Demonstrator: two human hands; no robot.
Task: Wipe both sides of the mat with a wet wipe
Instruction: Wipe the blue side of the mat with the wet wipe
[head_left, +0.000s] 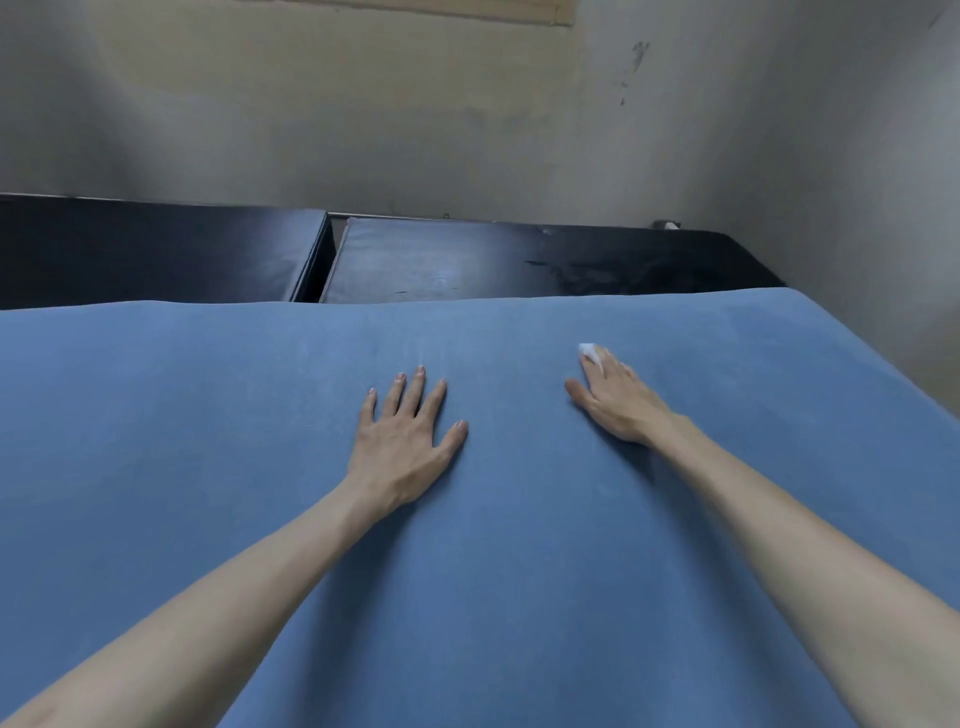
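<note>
A large blue mat (208, 415) fills the lower part of the head view, its far edge running across the middle. My left hand (405, 441) lies flat on the mat with fingers spread and straight. To its right, my right hand (615, 397) presses a white wet wipe (589, 352) down on the mat. Only a small white tip of the wipe shows past the fingertips; the rest is hidden under the hand.
Beyond the mat's far edge lie two black mats (156, 254) (519, 260) with a narrow gap between them. A stained grey wall (467, 104) stands behind them and continues along the right side.
</note>
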